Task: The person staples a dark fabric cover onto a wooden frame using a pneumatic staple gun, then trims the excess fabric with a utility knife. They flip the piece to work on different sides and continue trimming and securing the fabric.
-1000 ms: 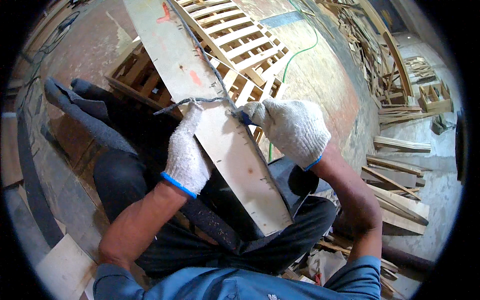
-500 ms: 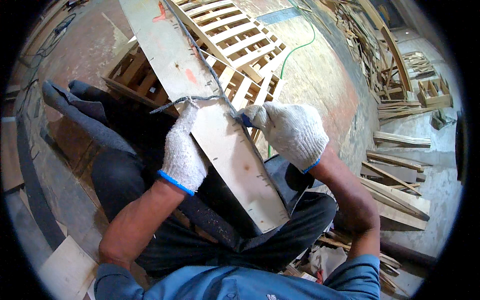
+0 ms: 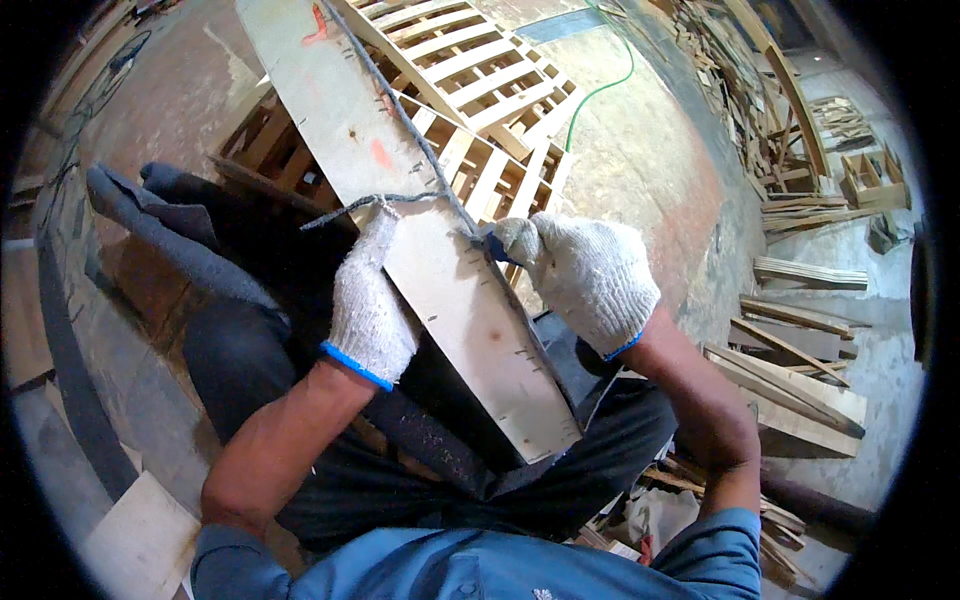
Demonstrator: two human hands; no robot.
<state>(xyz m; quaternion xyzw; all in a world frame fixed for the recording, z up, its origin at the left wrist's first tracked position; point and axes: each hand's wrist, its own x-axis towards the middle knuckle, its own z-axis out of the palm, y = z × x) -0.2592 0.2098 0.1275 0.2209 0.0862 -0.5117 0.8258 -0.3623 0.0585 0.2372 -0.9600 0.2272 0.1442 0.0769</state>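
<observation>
A long pale wooden board (image 3: 460,310) slants over my lap, with staples along its right edge. Dark grey felt (image 3: 185,225) lies under it and shows along that edge. A thin strip of the felt (image 3: 410,198) runs across the board's face. My left hand (image 3: 375,300), in a white knit glove, pinches this strip and rests at the board's left edge. My right hand (image 3: 590,270), gloved alike, is closed around a small blue-handled cutter (image 3: 494,246) at the right edge. The glove hides most of the cutter; its tip meets the felt edge.
Slatted wooden pallets (image 3: 480,75) stand beyond and beneath the board. A green hose (image 3: 605,90) curves over the floor. Along the right lie stacked planks (image 3: 800,400), a wooden crate (image 3: 870,180) and heaped scrap wood (image 3: 725,90). A pale panel (image 3: 140,535) lies at lower left.
The view has shifted slightly. My right hand and the cutter have moved a little down along the board's right edge. My left hand keeps its pinch on the strip.
</observation>
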